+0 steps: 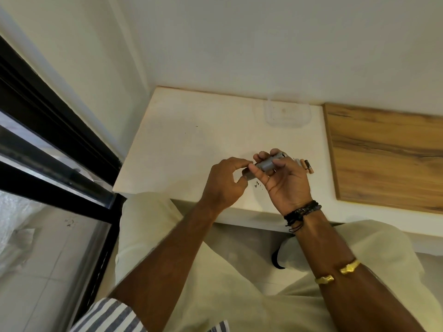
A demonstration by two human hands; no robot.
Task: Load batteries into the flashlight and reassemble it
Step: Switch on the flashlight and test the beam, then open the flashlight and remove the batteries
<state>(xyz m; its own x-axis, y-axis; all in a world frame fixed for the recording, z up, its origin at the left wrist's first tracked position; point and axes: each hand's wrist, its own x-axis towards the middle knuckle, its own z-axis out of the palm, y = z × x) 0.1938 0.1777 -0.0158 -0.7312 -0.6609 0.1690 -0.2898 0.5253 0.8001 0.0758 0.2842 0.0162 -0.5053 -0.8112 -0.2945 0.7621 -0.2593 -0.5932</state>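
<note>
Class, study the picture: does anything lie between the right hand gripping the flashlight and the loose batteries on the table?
Nothing visible does. The batteries lie on the bare white table just beyond the right hand, which grips the flashlight. The clear container and the wooden board sit off that path.

Grey flashlight (268,164) held tilted; loose batteries (306,167) lie just beside it.
</note>
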